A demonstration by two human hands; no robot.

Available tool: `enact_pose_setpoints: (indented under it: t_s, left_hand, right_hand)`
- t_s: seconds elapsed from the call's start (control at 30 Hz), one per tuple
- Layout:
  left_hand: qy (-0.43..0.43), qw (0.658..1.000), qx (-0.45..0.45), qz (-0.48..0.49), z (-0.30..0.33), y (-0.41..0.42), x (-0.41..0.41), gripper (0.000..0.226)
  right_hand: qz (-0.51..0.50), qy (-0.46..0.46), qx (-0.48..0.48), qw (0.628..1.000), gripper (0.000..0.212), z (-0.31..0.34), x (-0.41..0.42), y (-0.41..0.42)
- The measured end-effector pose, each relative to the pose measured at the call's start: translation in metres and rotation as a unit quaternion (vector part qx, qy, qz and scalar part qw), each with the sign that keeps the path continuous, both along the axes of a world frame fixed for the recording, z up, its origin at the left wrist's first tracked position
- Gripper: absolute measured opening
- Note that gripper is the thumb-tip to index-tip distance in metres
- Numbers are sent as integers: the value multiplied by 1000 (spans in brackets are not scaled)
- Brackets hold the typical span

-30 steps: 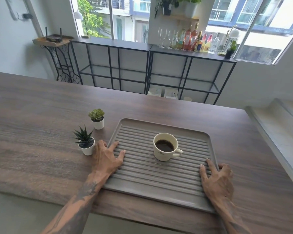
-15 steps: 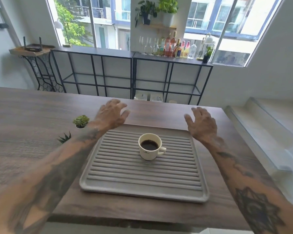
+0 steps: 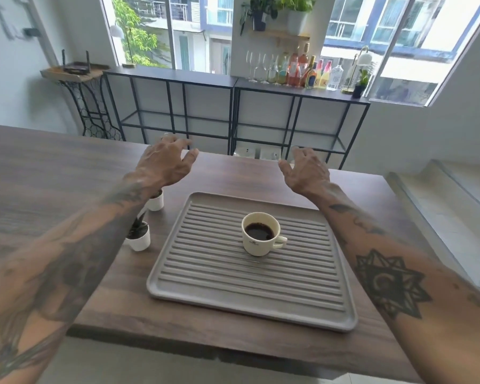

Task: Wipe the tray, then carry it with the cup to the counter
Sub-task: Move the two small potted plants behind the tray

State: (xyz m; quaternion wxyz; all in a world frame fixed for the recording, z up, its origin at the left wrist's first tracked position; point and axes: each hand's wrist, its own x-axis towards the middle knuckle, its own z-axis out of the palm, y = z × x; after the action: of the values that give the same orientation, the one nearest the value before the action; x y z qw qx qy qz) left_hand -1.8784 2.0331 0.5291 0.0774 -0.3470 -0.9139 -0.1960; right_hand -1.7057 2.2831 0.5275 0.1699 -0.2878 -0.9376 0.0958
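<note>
The left forearm (image 3: 75, 245) hides most of both small potted plants (image 3: 139, 236); bottle labels (image 3: 311, 70) are unreadable.

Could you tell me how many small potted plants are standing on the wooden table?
2, both left of the tray: one plant beside its left edge, another farther back, partly hidden by the left arm.

Home living area, bar-style: wooden table (image 3: 53, 173), black metal shelves (image 3: 233, 106) with bottles (image 3: 311, 70) and wine glasses (image 3: 257, 65), potted plants (image 3: 277, 9), router (image 3: 75, 66), large windows (image 3: 194, 29).

Bright window daylight, blurred edges
</note>
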Motion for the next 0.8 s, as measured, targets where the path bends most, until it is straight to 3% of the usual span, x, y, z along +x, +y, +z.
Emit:
enact_pose_setpoints:
  t_s: [0.2, 0.33, 0.47, 0.57, 0.8]
  left_hand:
    - [-43, 989, 49, 135, -6, -111, -28, 56]
    - [-122, 970, 119, 173, -36, -177, -15, 59]
    - [-260, 920, 232, 181, -88, -219, 20, 99]
    - [-306, 909, 229, 170, -126, -220, 44, 124]
    - [-243, 923, 237, 183, -168, -167, 48, 117]
  right_hand:
    - [112, -20, -44, 993, 60, 0, -88, -74]
    - [163, -61, -82, 981, 61, -12, -140, -124]
    - [210, -99, -114, 966, 71, -30, -180, -163]
    - [239, -125, -150, 951, 76, -45, -201, -185]
    - [256, -154, -209, 931, 103, -86, -233, -210]
